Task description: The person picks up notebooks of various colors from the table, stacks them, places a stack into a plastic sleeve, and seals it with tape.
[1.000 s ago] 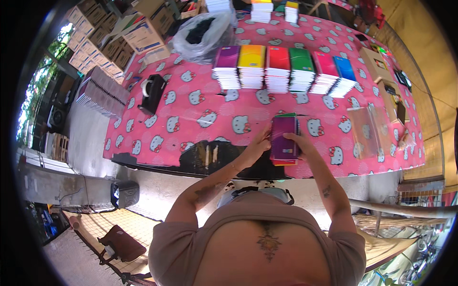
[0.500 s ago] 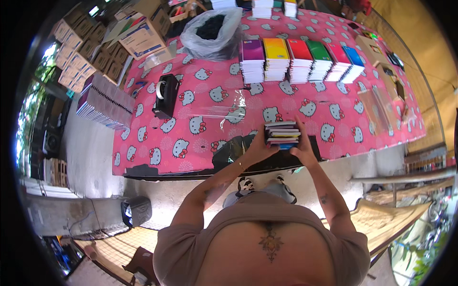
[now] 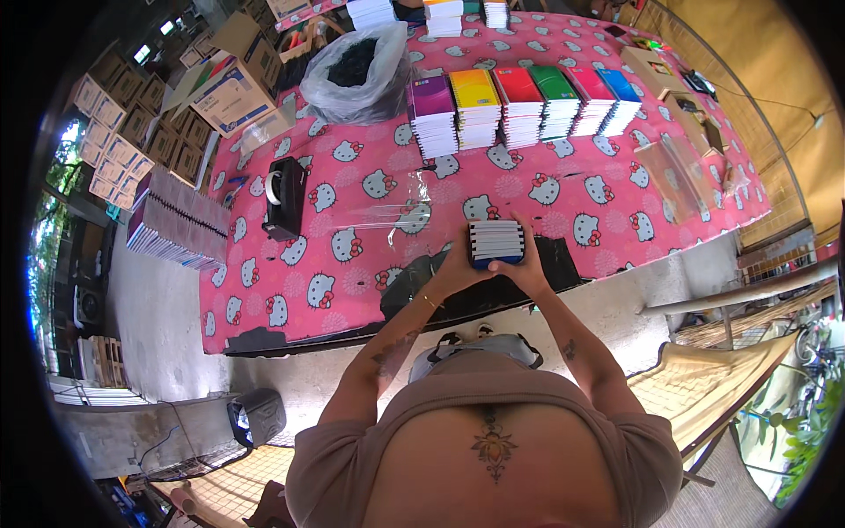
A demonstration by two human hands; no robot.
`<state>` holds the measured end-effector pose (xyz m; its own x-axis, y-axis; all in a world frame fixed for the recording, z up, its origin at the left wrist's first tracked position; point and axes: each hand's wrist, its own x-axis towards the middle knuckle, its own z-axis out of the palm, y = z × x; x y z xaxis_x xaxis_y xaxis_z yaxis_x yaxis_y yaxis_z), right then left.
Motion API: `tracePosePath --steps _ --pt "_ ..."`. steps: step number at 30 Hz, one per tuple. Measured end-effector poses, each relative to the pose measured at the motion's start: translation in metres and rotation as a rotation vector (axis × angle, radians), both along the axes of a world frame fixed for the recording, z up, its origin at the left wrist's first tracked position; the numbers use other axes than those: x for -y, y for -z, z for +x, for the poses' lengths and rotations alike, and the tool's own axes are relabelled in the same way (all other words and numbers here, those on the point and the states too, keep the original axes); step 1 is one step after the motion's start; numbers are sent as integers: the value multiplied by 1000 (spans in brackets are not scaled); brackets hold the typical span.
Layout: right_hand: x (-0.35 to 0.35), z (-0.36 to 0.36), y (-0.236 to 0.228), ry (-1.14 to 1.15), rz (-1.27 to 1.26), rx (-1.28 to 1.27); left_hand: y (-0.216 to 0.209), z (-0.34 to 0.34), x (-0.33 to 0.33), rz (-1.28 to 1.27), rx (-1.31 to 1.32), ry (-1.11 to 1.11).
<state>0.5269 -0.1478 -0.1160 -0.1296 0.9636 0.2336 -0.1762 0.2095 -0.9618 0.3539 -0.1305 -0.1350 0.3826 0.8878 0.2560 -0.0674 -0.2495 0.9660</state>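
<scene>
A small stack of spiral notebooks (image 3: 496, 234) stands upright between my hands at the table's near edge, its white page edges and dark bindings facing up. My left hand (image 3: 459, 267) is closed round its left side. My right hand (image 3: 525, 264) grips the right side, with a thumb across the blue cover at the near end. Beyond them, a row of notebook piles runs across the table: purple (image 3: 433, 119), yellow (image 3: 476, 106), red (image 3: 519, 106), green (image 3: 554, 102), pink (image 3: 591, 99) and blue (image 3: 620, 99).
A black tape dispenser (image 3: 284, 199) stands left on the pink patterned tablecloth (image 3: 352, 286). Behind it are a plastic bag with black contents (image 3: 380, 92) and an open carton (image 3: 233, 95). More notebooks (image 3: 176, 220) are stacked off the left edge. Clear plastic (image 3: 673, 176) lies at right.
The stack in my hands has been turned: mixed coloured covers showed before, and now white page edges with dark bindings show. Both hands still hold it. The whole view has shifted slightly.
</scene>
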Motion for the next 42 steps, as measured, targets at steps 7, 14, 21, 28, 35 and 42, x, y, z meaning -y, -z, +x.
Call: tracePosePath --steps 7,14,21,28,35,42 --pt "-4 8 6 -14 42 177 -4 -25 -8 14 -267 58" --pt "-8 11 16 -148 -36 -100 -100 29 30 683 -957 -243" --pt "-19 16 34 -117 50 184 -114 17 -4 449 -1204 25" --pt "-25 -29 5 20 253 495 -107 -98 6 -20 -928 -693" --pt "-80 -113 37 -70 439 1180 -57 -243 -31 -502 -257 -764" --pt "-99 -76 22 -412 310 1469 -12 -214 -43 -793 -90 -579"
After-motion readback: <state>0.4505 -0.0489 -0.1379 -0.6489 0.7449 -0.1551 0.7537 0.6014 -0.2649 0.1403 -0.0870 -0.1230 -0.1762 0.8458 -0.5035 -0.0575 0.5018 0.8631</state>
